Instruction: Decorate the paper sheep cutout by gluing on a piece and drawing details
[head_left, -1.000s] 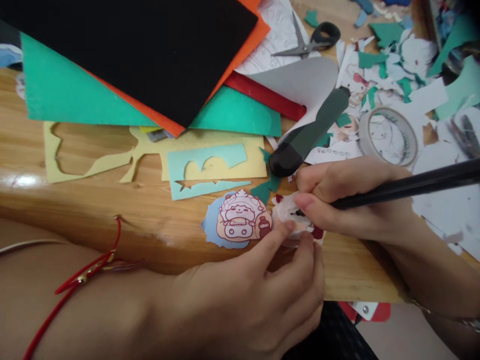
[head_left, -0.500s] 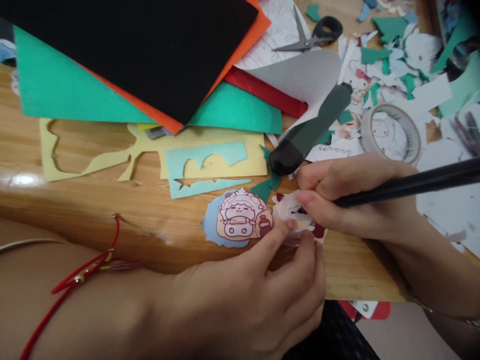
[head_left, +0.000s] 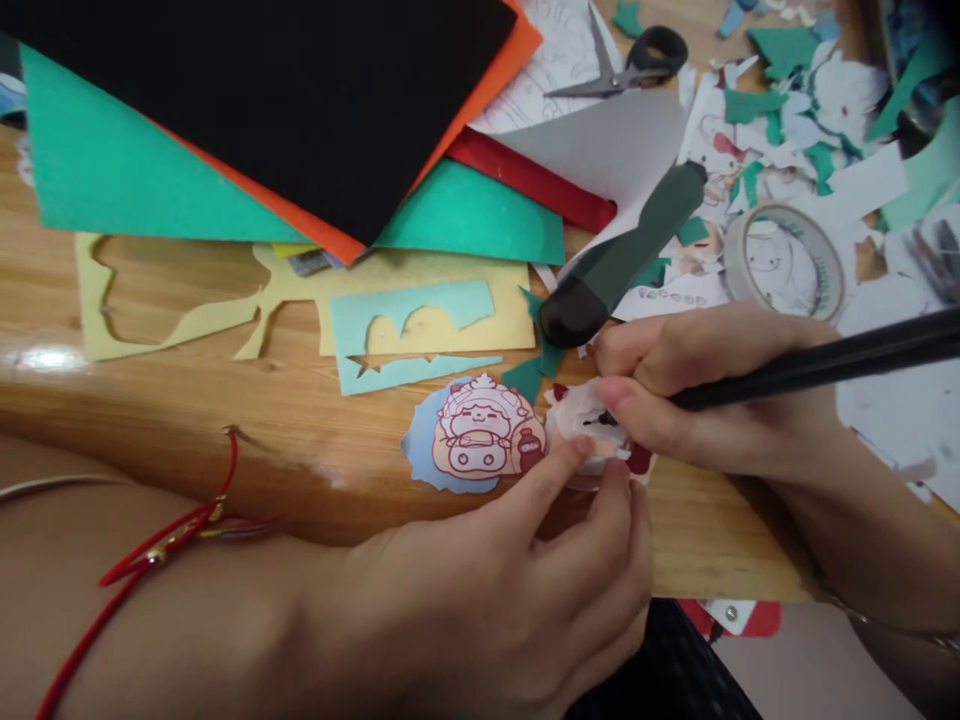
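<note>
My right hand (head_left: 712, 400) grips a long black pen (head_left: 832, 365), its tip down on a small white and red paper cutout (head_left: 581, 420) at the front edge of the wooden table (head_left: 187, 400). My left hand (head_left: 525, 590) pinches the lower edge of that cutout with thumb and fingertips and holds it flat. Just left of it lies a cartoon sticker cutout on blue backing (head_left: 472, 435). A red string bracelet (head_left: 150, 550) circles my left wrist.
Black, orange, green and red foam sheets (head_left: 300, 110) are stacked at the back left, with yellow (head_left: 187, 310) and light blue (head_left: 409, 335) offcuts in front. A dark green tool (head_left: 622, 255), scissors (head_left: 622, 70), a tape roll (head_left: 787, 260) and paper scraps (head_left: 780, 110) lie at the right.
Both hands stay on the small cutout with the pen tip on it. The view has shifted slightly; nothing else has visibly moved.
</note>
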